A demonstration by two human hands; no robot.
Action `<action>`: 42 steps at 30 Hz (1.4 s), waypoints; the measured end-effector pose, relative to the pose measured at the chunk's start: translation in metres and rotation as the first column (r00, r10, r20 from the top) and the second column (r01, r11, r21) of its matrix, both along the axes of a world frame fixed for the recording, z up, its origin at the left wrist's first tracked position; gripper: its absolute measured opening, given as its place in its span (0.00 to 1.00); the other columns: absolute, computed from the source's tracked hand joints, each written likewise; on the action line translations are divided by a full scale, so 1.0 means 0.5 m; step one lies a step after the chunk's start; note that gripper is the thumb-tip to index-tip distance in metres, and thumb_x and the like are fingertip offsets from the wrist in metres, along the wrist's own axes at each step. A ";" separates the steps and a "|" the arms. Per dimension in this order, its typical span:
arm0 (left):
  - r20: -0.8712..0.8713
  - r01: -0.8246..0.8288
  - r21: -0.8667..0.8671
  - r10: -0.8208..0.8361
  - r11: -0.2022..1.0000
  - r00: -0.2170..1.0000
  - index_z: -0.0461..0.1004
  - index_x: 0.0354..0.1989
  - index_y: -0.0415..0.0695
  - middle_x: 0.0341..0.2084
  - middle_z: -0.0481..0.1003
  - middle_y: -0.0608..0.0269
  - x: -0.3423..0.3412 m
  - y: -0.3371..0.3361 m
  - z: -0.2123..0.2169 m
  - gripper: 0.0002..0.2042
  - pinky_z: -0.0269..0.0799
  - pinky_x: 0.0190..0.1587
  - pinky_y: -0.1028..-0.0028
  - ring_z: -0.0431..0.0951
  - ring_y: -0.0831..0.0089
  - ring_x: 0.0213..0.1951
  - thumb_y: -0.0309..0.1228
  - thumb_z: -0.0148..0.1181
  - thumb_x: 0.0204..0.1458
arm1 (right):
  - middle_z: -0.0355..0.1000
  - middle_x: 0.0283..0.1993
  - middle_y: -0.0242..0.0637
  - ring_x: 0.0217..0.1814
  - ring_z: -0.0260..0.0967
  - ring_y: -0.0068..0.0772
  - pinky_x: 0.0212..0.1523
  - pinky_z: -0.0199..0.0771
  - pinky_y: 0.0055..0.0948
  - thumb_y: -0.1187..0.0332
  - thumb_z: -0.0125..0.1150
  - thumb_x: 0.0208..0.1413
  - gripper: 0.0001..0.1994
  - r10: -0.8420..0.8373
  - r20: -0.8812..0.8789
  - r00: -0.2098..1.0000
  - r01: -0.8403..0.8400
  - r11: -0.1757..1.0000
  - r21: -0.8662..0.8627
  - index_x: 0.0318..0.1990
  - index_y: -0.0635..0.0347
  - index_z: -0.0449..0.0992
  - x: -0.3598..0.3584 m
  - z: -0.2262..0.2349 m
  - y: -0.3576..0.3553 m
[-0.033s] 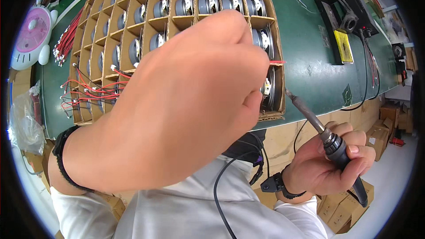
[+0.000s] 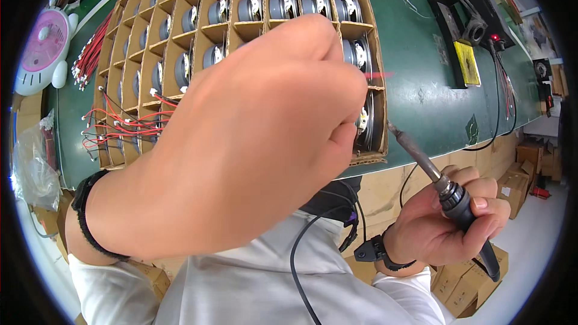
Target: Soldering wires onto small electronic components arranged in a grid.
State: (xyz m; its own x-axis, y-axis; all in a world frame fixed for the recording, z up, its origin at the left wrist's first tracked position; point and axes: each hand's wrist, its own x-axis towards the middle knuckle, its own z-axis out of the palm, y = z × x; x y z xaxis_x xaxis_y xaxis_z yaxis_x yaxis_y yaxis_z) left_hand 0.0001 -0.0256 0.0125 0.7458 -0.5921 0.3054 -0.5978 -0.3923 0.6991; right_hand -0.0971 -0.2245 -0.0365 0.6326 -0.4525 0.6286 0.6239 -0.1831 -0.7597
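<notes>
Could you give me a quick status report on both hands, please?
Left hand raised, fist closed, pinching a red wire. Right hand gripping soldering iron, tip aimed at the end part. Left hand hides the joint.

brown cartons point(image 2: 466, 286) lower right, floor

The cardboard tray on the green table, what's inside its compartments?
The cardboard tray holds round grey metal parts, one per compartment, with red wires trailing from the left cells. The left hand covers the middle and lower compartments, so their contents are hidden.
</notes>
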 end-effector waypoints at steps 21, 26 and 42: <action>-0.046 -0.096 -0.066 0.093 0.993 0.995 0.75 0.24 0.41 0.23 0.64 0.62 -0.006 -0.020 -0.042 0.06 0.63 0.28 0.72 0.68 0.68 0.28 0.19 0.65 0.37 | 0.58 0.23 0.35 0.18 0.50 0.27 0.20 0.54 0.29 0.59 0.55 0.65 0.15 -0.071 0.031 0.997 0.075 0.985 -0.158 0.33 0.59 0.62 -0.001 -0.006 0.042; -0.049 -0.071 -0.012 0.070 0.997 0.996 0.75 0.24 0.41 0.23 0.66 0.61 -0.005 -0.017 -0.036 0.05 0.63 0.28 0.72 0.70 0.67 0.28 0.19 0.65 0.37 | 0.58 0.23 0.35 0.19 0.51 0.28 0.19 0.53 0.29 0.57 0.56 0.64 0.16 -0.093 0.057 0.994 0.104 0.968 -0.229 0.34 0.60 0.64 -0.007 -0.010 0.047; -0.063 -0.093 -0.098 0.087 0.991 0.994 0.74 0.23 0.40 0.23 0.66 0.60 -0.006 -0.023 -0.043 0.05 0.63 0.26 0.72 0.69 0.67 0.26 0.19 0.64 0.38 | 0.59 0.25 0.35 0.20 0.52 0.29 0.19 0.51 0.30 0.61 0.55 0.65 0.14 -0.031 0.092 0.995 0.057 0.955 -0.293 0.34 0.60 0.61 -0.014 -0.025 0.044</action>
State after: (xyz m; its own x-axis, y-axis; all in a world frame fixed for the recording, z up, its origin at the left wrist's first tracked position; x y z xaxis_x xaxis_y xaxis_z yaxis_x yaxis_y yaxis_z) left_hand -0.0028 -0.0371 -0.0090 0.8129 -0.4902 0.3145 -0.5203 -0.3685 0.7704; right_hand -0.1040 -0.2027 -0.0491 0.5544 -0.2651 0.7889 0.6704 -0.4194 -0.6121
